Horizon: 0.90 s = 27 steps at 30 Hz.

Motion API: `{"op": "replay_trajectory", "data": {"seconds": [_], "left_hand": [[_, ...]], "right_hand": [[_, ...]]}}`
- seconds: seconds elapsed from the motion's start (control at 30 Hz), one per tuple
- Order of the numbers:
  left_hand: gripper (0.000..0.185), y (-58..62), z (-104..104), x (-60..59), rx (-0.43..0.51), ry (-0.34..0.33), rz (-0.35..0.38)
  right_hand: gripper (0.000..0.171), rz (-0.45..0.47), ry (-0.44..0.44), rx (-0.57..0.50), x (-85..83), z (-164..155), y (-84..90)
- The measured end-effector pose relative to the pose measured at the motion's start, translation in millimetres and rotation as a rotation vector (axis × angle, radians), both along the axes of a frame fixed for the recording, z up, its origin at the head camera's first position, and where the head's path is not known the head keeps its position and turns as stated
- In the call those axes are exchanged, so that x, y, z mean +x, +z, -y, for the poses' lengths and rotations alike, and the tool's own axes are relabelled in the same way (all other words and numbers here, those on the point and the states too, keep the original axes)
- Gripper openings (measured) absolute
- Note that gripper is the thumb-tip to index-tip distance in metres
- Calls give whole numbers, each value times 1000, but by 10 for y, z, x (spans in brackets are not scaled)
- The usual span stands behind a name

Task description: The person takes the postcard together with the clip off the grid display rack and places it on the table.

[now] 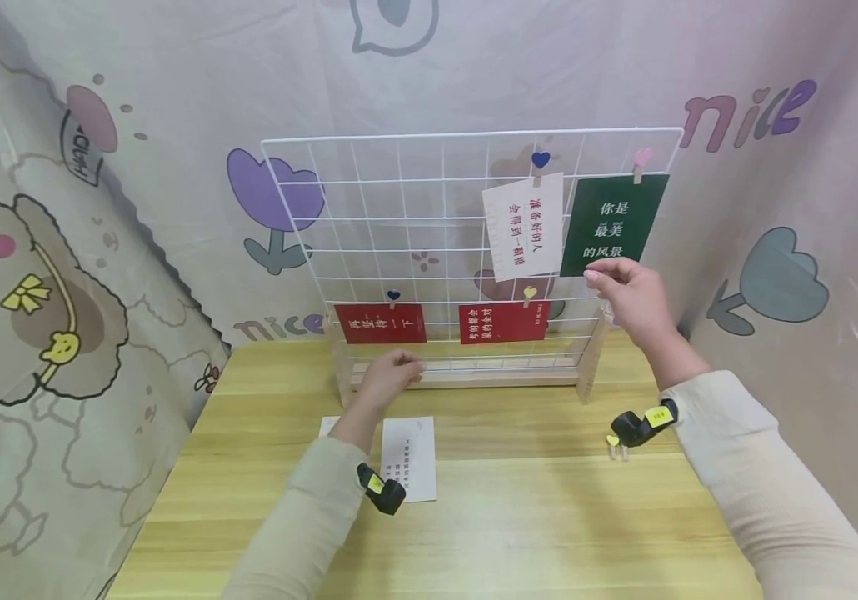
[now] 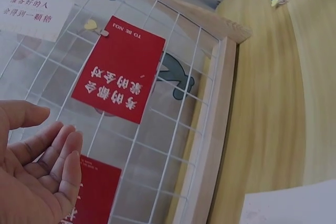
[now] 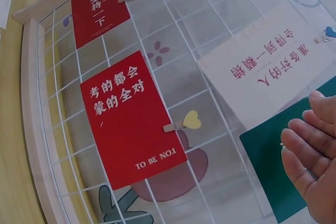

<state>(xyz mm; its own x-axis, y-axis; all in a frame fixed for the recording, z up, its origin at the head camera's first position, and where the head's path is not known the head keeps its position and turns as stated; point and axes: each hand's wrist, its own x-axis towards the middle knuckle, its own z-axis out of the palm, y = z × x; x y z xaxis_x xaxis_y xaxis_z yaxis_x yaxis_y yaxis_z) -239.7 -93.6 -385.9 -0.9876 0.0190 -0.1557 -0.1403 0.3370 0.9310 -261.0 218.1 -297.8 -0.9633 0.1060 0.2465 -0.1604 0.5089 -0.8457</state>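
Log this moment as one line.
left hand: at grid base, open | right hand: touching green card bottom edge | four cards clipped

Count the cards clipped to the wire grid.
4. A white card and a green card hang at upper right; two red cards sit on the lower row, one left, one centre. The right hand touches the green card's bottom edge.

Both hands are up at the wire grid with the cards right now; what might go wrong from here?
1. The right hand touches the bottom edge of the dark green card, which hangs from a single pink heart clip; a tug may pull it loose.
2. The left hand is at the base of the white wire grid panel; a push might tip the stand.
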Motion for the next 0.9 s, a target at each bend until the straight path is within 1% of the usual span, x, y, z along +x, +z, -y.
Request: {"op": "replay_trajectory", "data": {"seconds": [0.07,0.27,0.47,0.6,0.73,0.9], "left_hand": [[26,21,-28,-15,-7,-12,-1],[23,91,-119,-71,32,-60,-36],[20,169,-193,-113,53,-90,-60],[22,226,-225,-136,69,-112,-76],[24,266,-264,-170,59,-114,-64],[19,292,-327,-227,54,-108,-63]], "right_hand": [[43,-12,5,-9,-6,15,23],[41,-49,17,-33,-6,53,99],[38,-84,-1,-62,-36,73,172],[40,-100,-4,-79,-62,77,228],[39,-116,4,-116,-89,87,270],[37,-140,2,-144,-134,91,314]]}}
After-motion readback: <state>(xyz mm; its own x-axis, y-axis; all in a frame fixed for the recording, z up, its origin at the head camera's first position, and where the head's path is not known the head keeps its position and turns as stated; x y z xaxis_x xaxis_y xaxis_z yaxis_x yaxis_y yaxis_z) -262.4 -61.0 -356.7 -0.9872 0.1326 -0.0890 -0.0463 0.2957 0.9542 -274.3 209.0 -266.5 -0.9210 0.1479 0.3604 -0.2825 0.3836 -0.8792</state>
